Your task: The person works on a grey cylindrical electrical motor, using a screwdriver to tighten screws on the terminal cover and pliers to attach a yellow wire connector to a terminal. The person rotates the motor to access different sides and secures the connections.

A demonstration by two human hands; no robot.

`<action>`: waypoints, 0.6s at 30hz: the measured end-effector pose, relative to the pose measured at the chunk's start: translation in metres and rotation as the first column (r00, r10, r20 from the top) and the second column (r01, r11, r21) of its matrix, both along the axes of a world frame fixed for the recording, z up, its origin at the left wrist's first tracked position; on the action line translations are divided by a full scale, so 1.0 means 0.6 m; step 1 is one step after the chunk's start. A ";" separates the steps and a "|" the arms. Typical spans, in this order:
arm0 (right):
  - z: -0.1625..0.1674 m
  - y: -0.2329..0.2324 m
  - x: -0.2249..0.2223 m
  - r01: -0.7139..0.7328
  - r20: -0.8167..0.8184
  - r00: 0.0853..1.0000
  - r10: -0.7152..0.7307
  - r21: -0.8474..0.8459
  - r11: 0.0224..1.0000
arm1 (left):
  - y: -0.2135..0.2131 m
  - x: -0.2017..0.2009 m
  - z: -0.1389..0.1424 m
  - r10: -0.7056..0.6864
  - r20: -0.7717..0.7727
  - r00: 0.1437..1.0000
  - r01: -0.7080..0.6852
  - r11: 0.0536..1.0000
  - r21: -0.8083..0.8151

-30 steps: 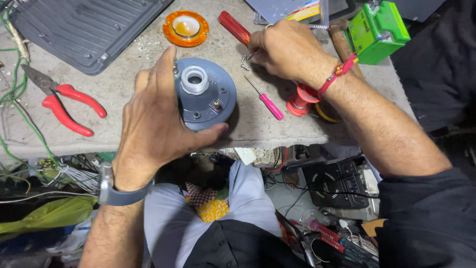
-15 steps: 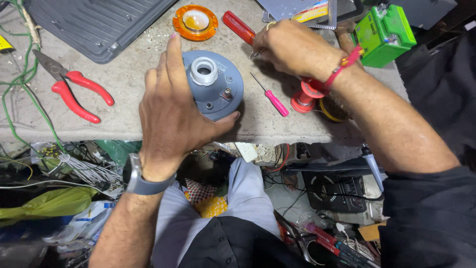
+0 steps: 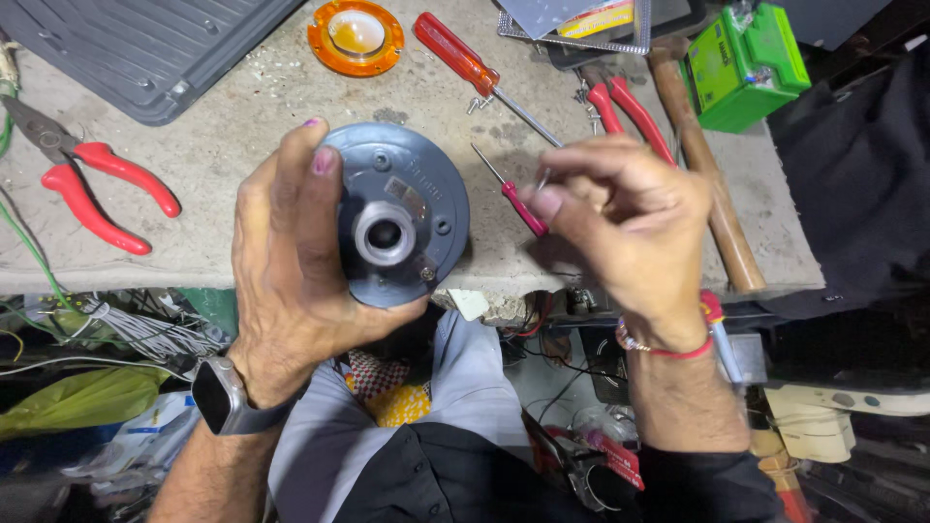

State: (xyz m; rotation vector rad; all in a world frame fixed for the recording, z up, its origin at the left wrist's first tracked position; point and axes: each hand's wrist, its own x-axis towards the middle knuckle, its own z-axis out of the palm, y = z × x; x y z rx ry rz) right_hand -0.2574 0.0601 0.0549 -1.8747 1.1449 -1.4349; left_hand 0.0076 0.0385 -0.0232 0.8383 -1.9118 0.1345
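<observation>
My left hand (image 3: 291, 261) grips a round grey disc-shaped part (image 3: 412, 194) with a metal hub in its middle, holding it at the front edge of the concrete bench (image 3: 223, 145). A smartwatch sits on that wrist. Just right of the disc, my right hand (image 3: 630, 223) pinches a small metal screw (image 3: 544, 178) between thumb and fingertips. A thin pink-handled screwdriver (image 3: 511, 192) lies on the bench under those fingertips, between the hand and the disc.
On the bench lie a red screwdriver (image 3: 455, 53), an orange ring (image 3: 356, 37), red pliers (image 3: 97, 189) at left, more red-handled pliers (image 3: 630, 107), a wooden hammer handle (image 3: 707, 184), a green box (image 3: 746, 63) and a grey ribbed panel (image 3: 145, 48). Wires hang below.
My right hand has drawn back from the far side of the bench to beside the disc, now pinching a small screw. My left hand has kept its grip on the disc.
</observation>
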 end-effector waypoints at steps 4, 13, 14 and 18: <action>-0.056 0.014 0.019 0.084 0.072 0.994 -0.087 0.048 0.995 | 0.002 0.004 -0.003 0.035 0.029 0.999 -0.033 0.998 -0.049; -0.073 -0.005 0.061 -0.014 -0.148 0.989 -0.030 -0.292 0.956 | -0.002 0.001 0.006 0.048 0.033 0.998 -0.044 0.993 -0.114; -0.068 -0.010 0.066 -0.040 -0.195 0.980 -0.027 -0.331 0.943 | -0.001 0.002 0.008 0.043 0.036 0.998 -0.039 0.994 -0.104; -0.050 -0.024 0.072 -0.130 -0.336 0.941 -0.027 -0.435 0.891 | 0.000 0.010 0.018 0.026 0.054 0.998 -0.024 0.999 -0.045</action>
